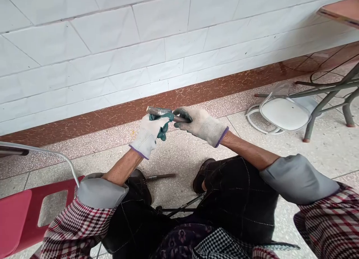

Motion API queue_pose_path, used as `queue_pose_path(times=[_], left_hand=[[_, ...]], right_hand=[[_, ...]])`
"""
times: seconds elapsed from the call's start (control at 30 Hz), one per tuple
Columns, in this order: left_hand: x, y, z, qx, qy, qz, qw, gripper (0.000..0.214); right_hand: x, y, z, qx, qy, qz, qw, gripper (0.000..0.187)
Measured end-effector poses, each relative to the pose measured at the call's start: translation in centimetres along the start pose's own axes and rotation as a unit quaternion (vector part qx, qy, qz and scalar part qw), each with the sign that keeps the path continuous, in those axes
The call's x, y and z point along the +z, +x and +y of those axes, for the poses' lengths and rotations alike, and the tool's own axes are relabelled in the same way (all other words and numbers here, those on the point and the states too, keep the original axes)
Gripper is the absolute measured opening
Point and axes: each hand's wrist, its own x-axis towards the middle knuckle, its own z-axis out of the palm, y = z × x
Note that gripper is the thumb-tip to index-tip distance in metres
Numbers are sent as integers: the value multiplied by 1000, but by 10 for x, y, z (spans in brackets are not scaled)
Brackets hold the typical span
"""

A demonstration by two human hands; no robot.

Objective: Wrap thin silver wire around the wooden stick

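Both of my hands wear white knit gloves with green-coated fingers. My left hand and my right hand together grip a short grey metal rod held level in front of me, above my knees. The rod's left end sticks out past my left fingers and looks threaded or ridged. My right hand closes over its right end. A second metal rod lies on the floor between my shoes.
A white tiled wall with a reddish-brown skirting runs across the back. A red plastic chair stands at lower left. A white stool lies tipped on the floor at right, beside a grey metal table frame.
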Motion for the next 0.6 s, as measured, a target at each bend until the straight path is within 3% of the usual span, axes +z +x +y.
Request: queue_pose_path(times=[0.1,0.2,0.3,0.4,0.6], left_hand=[[7,2,5,8,-23,22,999,13],[2,1,9,48,-23,-15,998,10],[-7,-3,8,46,1,-54,997,1],[-10,-12,6,23,26,-54,998,9],[0,-35,5,62,71,-70,993,15]], right_hand=[[-6,1,-12,-28,-197,33,979,30],[-12,-2,-22,-35,-289,31,956,34],[-13,-5,-23,-28,-290,32,956,35],[-14,-3,-16,-13,-268,24,963,32],[-13,10,6,-19,-126,23,992,24]])
